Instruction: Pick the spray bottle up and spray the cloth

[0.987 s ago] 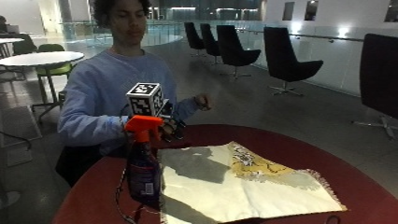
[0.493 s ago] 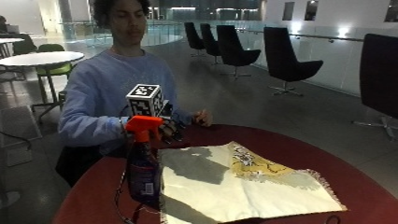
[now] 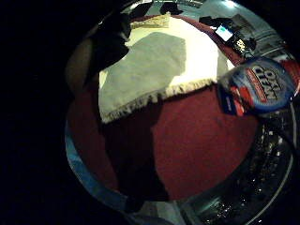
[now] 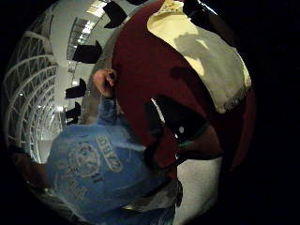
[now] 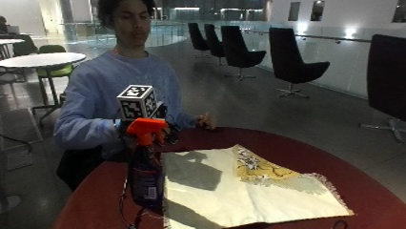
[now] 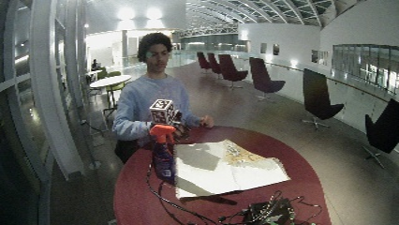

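A person in a blue sweatshirt (image 5: 105, 102) sits at the far left of a round dark-red table (image 5: 329, 164). Low and left of centre in the outside view, a spray bottle (image 5: 146, 179) with an orange trigger head stands upright on the table, its base just at the left edge of a cream cloth (image 5: 235, 191). The cloth lies flat across the middle of the table, with a yellow patterned patch towards its upper right and a fringe along its right end.

The gloved right hand (image 5: 166, 134) hangs just behind the bottle's orange head, above the table. I cannot tell from here whether its fingers are curled or apart, nor whether they touch the bottle. In the little-finger palm view the bottle's label (image 3: 260, 86) shows close beside the palm, with the cloth's fringed edge next to it.

The bare left hand (image 5: 206, 121) rests on the table's far rim, just above centre in the outside view.
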A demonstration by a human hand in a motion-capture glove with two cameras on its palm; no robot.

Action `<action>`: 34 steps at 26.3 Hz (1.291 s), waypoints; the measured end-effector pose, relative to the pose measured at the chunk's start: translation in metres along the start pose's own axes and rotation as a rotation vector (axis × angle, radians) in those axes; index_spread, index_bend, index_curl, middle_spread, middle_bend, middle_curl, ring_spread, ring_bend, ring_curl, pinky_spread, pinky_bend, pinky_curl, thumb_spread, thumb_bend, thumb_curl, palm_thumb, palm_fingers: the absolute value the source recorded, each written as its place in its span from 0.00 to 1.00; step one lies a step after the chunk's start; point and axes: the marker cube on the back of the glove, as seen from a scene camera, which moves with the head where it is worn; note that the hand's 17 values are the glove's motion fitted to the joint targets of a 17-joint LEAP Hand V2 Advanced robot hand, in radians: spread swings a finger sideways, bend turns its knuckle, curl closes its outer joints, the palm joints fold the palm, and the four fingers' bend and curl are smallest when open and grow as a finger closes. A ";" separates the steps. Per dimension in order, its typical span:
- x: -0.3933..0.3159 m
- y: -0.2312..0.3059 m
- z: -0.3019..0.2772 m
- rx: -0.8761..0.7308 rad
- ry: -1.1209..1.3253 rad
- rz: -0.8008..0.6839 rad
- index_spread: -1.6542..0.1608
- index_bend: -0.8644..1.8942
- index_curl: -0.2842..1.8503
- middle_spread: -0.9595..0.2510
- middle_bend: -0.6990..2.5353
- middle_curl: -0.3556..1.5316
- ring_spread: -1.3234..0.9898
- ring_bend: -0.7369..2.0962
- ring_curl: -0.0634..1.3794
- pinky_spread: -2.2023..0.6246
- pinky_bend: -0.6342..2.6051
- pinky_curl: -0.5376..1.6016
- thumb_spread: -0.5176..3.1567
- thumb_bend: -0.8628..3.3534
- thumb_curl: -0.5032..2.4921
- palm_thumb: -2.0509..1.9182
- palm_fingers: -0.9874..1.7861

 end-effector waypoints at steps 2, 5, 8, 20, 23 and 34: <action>0.012 0.015 -0.005 0.021 0.004 0.024 0.70 0.37 0.26 0.78 0.32 0.34 0.61 0.34 0.19 0.86 0.27 0.37 0.45 0.24 0.24 0.65 0.57; 0.036 0.042 -0.017 0.069 0.012 0.086 0.70 0.37 0.26 0.78 0.31 0.35 0.60 0.35 0.20 0.86 0.27 0.37 0.45 0.23 0.24 0.65 0.57; 0.066 0.069 -0.032 0.114 0.003 0.164 0.70 0.36 0.26 0.77 0.31 0.35 0.60 0.35 0.21 0.86 0.27 0.38 0.45 0.23 0.25 0.65 0.58; 0.116 0.089 -0.054 0.193 -0.135 0.247 0.71 0.36 0.26 0.77 0.31 0.37 0.60 0.36 0.23 0.85 0.27 0.39 0.46 0.22 0.25 0.66 0.59; 0.126 0.082 -0.057 0.241 -0.280 0.244 0.71 0.36 0.26 0.77 0.30 0.37 0.59 0.38 0.24 0.85 0.26 0.39 0.45 0.21 0.26 0.66 0.60; 0.172 0.075 -0.068 0.401 -0.977 0.272 0.71 0.35 0.24 0.77 0.30 0.38 0.58 0.40 0.27 0.85 0.27 0.41 0.44 0.20 0.26 0.67 0.61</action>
